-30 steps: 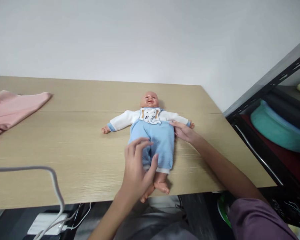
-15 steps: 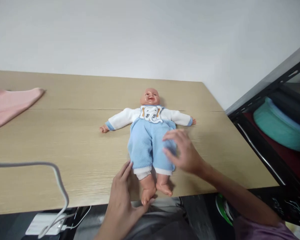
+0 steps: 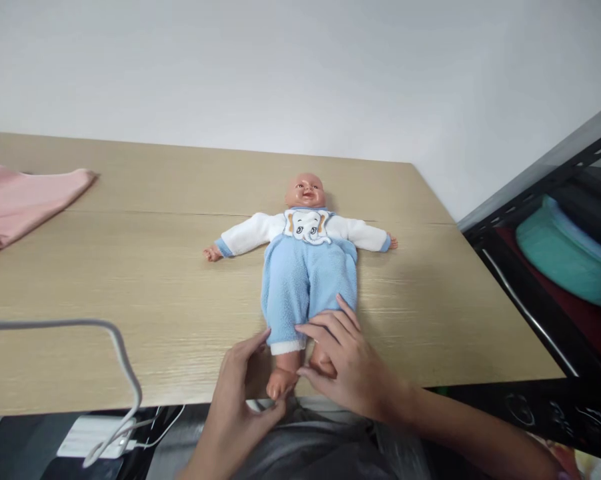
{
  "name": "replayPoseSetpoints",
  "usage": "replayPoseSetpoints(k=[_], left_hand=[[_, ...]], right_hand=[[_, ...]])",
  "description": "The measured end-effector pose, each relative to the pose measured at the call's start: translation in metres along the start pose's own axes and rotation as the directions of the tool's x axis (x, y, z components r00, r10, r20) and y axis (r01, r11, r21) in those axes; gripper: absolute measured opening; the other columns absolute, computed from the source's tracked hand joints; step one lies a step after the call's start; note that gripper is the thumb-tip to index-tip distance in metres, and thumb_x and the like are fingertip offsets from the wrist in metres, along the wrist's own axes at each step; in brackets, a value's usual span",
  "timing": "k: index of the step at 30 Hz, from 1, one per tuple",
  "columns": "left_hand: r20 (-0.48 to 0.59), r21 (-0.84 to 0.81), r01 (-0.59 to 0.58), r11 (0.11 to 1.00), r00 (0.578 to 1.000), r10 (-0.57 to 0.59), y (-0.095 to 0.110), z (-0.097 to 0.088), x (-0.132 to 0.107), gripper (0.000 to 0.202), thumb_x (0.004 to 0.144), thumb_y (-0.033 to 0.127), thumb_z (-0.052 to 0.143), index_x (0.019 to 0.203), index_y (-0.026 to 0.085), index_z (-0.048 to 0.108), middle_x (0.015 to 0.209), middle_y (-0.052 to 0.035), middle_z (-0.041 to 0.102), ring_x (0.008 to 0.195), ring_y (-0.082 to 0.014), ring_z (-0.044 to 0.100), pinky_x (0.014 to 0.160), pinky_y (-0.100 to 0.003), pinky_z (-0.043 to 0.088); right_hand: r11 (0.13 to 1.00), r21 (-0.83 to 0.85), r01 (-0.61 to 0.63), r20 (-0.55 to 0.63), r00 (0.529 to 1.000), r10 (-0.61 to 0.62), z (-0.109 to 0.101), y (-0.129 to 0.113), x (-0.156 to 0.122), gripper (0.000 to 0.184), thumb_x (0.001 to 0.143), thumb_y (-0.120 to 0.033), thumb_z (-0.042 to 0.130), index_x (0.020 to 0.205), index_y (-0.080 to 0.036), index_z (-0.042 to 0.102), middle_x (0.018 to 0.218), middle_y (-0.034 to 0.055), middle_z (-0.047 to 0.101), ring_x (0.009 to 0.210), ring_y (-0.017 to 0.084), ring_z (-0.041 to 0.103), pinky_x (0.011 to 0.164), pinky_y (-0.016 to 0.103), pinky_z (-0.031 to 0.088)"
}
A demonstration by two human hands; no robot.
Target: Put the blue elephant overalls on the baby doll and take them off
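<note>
A baby doll (image 3: 307, 280) in a white top and light blue fleece trousers lies on its back on the wooden table (image 3: 130, 267), arms spread, feet at the near edge. My left hand (image 3: 237, 393) is at the near edge, its thumb and fingers closed round the doll's bare foot on the left. My right hand (image 3: 353, 370) lies over the other lower leg, covering that foot, with its fingers curled on the trouser cuff.
A pink cloth (image 3: 20, 200) lies at the table's far left. A white cable (image 3: 115, 347) loops over the near left edge down to a white adapter (image 3: 90, 443) on the floor. A dark metal shelf (image 3: 530, 267) holding a teal object (image 3: 565, 260) stands to the right.
My right hand came down from the doll's arm to its lower leg and cuff. My left hand slid off the trousers to the foot at the table edge.
</note>
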State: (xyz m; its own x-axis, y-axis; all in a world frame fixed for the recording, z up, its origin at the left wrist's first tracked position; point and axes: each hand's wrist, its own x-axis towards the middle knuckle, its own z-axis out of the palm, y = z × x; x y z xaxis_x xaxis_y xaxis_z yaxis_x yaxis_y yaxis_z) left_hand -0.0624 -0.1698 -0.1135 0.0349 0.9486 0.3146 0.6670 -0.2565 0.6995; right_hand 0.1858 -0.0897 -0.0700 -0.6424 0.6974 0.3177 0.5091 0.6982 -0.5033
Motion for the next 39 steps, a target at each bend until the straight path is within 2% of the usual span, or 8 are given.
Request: replayPoseSetpoints(k=[9, 14, 20, 26, 29, 33, 36, 39], left_hand=[[0.069, 0.228, -0.202, 0.952, 0.979, 0.191, 0.027, -0.009, 0.007, 0.082, 0.098, 0.035, 0.081, 0.169, 0.031, 0.041, 0.168, -0.0170, 0.052, 0.152, -0.0398, 0.053, 0.120, -0.057, 0.054], [0.217, 0.208, -0.346, 0.915, 0.928, 0.302, 0.042, -0.003, 0.038, 0.079, 0.101, 0.043, 0.079, 0.168, 0.023, 0.043, 0.162, -0.0146, 0.063, 0.155, -0.0358, 0.055, 0.131, -0.056, 0.046], [0.262, 0.159, -0.377, 0.913, 0.907, 0.329, 0.043, 0.010, 0.052, 0.057, 0.106, 0.035, 0.073, 0.157, 0.025, 0.051, 0.145, -0.0100, 0.075, 0.139, -0.0310, 0.068, 0.135, -0.062, 0.040], [0.317, 0.101, -0.317, 0.943, 0.909, 0.271, 0.049, -0.008, 0.050, 0.064, 0.105, 0.035, 0.074, 0.163, 0.031, 0.046, 0.159, -0.0105, 0.063, 0.151, -0.0340, 0.057, 0.134, -0.065, 0.041], [0.294, 0.076, -0.291, 0.954, 0.920, 0.257, 0.060, -0.018, 0.069, 0.056, 0.108, 0.036, 0.070, 0.160, 0.032, 0.050, 0.163, -0.0116, 0.059, 0.153, -0.0347, 0.054, 0.127, -0.060, 0.051], [0.263, 0.063, -0.338, 0.939, 0.913, 0.311, 0.076, -0.013, 0.128, 0.049, 0.110, 0.044, 0.066, 0.153, 0.026, 0.055, 0.160, -0.0149, 0.060, 0.151, -0.0367, 0.053, 0.125, -0.060, 0.050], [0.247, 0.146, -0.391, 0.909, 0.904, 0.349, 0.080, 0.010, 0.189, 0.047, 0.110, 0.044, 0.065, 0.149, 0.019, 0.056, 0.158, -0.0186, 0.059, 0.151, -0.0386, 0.050, 0.127, -0.060, 0.044], [0.277, 0.214, -0.410, 0.887, 0.896, 0.347, 0.070, 0.043, 0.254, 0.057, 0.104, 0.045, 0.072, 0.147, 0.011, 0.056, 0.154, -0.0234, 0.060, 0.149, -0.0418, 0.049, 0.124, -0.059, 0.043]], right_hand=[[0.946, -0.017, -0.325, -0.313, 0.900, 0.304, 0.012, -0.006, -0.076, 0.100, 0.082, -0.039, 0.092, 0.165, -0.039, 0.036, 0.143, 0.0190, 0.063, 0.135, 0.051, 0.063, 0.109, 0.081, 0.057], [0.913, -0.004, -0.407, -0.284, 0.876, 0.389, 0.026, -0.002, -0.091, 0.108, 0.081, -0.043, 0.091, 0.170, -0.037, 0.029, 0.153, 0.0186, 0.063, 0.145, 0.055, 0.060, 0.112, 0.087, 0.053], [0.918, 0.068, -0.390, -0.309, 0.867, 0.391, 0.034, 0.002, -0.088, 0.084, 0.084, -0.035, 0.085, 0.158, -0.038, 0.045, 0.140, 0.0129, 0.074, 0.146, 0.052, 0.062, 0.106, 0.079, 0.062], [0.956, 0.044, -0.289, -0.158, 0.943, 0.292, -0.001, 0.015, -0.091, 0.101, 0.079, -0.044, 0.096, 0.165, -0.039, 0.043, 0.150, 0.0116, 0.070, 0.144, 0.048, 0.065, 0.119, 0.074, 0.056], [0.965, 0.062, -0.253, -0.041, 0.966, 0.256, -0.041, 0.039, -0.083, 0.090, 0.085, -0.048, 0.093, 0.163, -0.038, 0.049, 0.156, 0.0110, 0.066, 0.149, 0.042, 0.061, 0.123, 0.065, 0.054], [0.960, -0.015, -0.281, -0.236, 0.934, 0.269, -0.089, 0.106, -0.044, 0.059, 0.100, -0.048, 0.078, 0.153, -0.033, 0.058, 0.151, 0.0119, 0.067, 0.146, 0.038, 0.061, 0.126, 0.063, 0.047], [0.950, -0.131, -0.285, -0.399, 0.892, 0.213, -0.109, 0.170, -0.001, 0.062, 0.097, -0.053, 0.079, 0.150, -0.027, 0.060, 0.149, 0.0169, 0.067, 0.146, 0.041, 0.058, 0.129, 0.067, 0.040], [0.957, -0.131, -0.257, -0.300, 0.931, 0.209, -0.113, 0.225, 0.031, 0.084, 0.088, -0.060, 0.086, 0.156, -0.021, 0.057, 0.156, 0.0221, 0.063, 0.147, 0.046, 0.056, 0.128, 0.069, 0.038]])
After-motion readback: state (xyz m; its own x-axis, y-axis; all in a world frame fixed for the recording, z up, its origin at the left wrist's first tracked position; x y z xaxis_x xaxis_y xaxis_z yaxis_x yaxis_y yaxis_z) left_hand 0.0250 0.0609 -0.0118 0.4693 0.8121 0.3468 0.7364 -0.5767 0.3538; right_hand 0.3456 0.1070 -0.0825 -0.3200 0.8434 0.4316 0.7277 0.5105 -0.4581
